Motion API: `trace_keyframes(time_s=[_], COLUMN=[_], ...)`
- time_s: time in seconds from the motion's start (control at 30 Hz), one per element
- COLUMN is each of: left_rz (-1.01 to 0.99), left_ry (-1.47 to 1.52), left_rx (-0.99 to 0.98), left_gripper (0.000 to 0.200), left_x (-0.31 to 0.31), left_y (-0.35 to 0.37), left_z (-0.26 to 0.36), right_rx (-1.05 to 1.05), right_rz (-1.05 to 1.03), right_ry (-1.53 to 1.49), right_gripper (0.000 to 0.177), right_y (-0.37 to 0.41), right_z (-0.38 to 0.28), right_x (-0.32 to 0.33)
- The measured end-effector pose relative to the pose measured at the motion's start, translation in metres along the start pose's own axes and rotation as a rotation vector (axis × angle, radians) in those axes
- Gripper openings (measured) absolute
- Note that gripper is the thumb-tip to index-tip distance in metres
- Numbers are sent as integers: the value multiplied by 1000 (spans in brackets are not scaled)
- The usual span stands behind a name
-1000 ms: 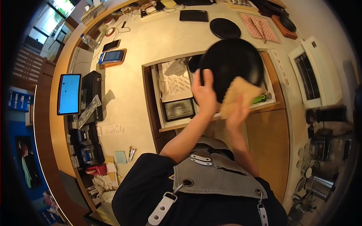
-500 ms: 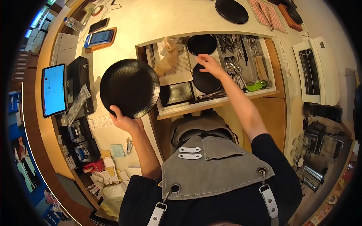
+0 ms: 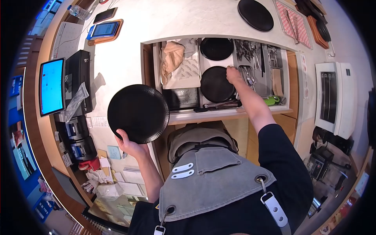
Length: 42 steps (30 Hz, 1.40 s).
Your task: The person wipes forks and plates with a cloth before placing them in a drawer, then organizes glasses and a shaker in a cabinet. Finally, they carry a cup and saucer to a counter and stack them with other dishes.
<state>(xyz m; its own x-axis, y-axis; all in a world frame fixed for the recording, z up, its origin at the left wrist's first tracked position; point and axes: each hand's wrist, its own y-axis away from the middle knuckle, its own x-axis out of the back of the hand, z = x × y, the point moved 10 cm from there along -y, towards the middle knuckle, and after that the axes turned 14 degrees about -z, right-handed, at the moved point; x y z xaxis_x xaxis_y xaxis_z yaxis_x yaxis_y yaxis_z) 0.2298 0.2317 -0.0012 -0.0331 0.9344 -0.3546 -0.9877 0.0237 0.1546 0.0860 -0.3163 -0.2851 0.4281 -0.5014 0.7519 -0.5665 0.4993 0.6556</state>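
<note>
In my left hand is a large round black plate, held by its near rim with the thumb on top, left of the open drawer. My right hand reaches into the drawer, its fingers closed at the upper right rim of a smaller black plate lying there. Behind that plate lies another black plate. Several pieces of metal cutlery fill the compartments right of my right hand. A crumpled tan cloth lies on printed paper in the drawer's left part.
A black round plate rests on the counter at the back, near a checked tray with tongs. At left are a payment terminal, a phone and a lit screen. A white toaster oven stands right.
My right hand has moved down and right from above the drawer, closing at the smaller plate's rim. The large plate in my left hand sits slightly lower in view. The picture's colour is cooler.
</note>
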Motion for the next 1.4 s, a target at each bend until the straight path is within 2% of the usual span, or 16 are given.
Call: trace_keyframes(time_s=[0.23,0.4,0.53,0.63,0.8,1.03,1.13,1.23,1.4], left_rz=[65,19,8,3,-152,-303,-326,-308,-350], left_ry=[-6,7,34,-20,41,96,56,34,-101], left_rx=[49,76,128,118,158,184,129,120,88], left_gripper=[37,37,37,35,38,28,25,30,30], left_x=[-14,-32,-58,-74,-128,-216,-251,-298,-352], left_y=[22,20,16,6,-18,-66,-107,-136,-187], left_z=[-10,-29,-43,-52,-78,-115,-143,-160,-208], right_rx=[120,288,329,383,422,470,439,293,316], right_rz=[-118,-213,-233,-135,-74,170,264,96,275], right_ry=[7,-74,-104,-180,-216,-301,-395,-857,-1429], right_gripper=[36,38,36,26,23,28,34,39,43], right_y=[-18,9,42,66,102,168,206,230,259], right_z=[-3,1,-2,-8,-4,33,69,114,173], right_x=[0,17,46,73,100,150,175,172,148])
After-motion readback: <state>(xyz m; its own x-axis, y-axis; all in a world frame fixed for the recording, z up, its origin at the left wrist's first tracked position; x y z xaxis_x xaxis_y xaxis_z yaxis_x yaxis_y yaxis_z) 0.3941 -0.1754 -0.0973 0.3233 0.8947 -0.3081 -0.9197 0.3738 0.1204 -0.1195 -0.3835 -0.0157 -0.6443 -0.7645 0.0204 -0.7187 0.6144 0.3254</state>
